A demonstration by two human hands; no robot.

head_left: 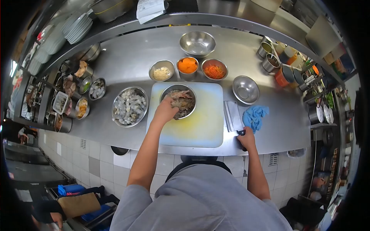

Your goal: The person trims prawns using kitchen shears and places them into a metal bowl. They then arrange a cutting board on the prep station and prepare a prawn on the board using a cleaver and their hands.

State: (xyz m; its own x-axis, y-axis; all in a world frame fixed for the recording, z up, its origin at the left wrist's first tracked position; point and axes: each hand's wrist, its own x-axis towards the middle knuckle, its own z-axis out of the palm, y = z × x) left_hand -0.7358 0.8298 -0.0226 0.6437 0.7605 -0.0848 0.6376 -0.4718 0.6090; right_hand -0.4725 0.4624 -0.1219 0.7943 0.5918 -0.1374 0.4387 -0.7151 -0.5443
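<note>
My left hand (166,111) reaches over the near left rim of a steel bowl (193,91). Its fingers are curled on the whole, unpeeled shrimp (183,101) inside, and the fingertips are partly hidden. The bowl stands on a white cutting board (200,131) with a yellow stain. At the board's right, my right hand (247,139) is closed around the dark handle of a cleaver (233,116), whose wide blade lies flat on the steel counter. A crumpled blue cloth (255,118) is just beside the blade.
Peeled shrimp fill a large bowl (130,106) left of the board. Behind it stand bowls of pale slices (161,73), orange carrot slices (187,65) and carrot shreds (214,71). Two empty steel bowls (197,44) are at the back and right. A shelf (154,20) overhangs the far edge.
</note>
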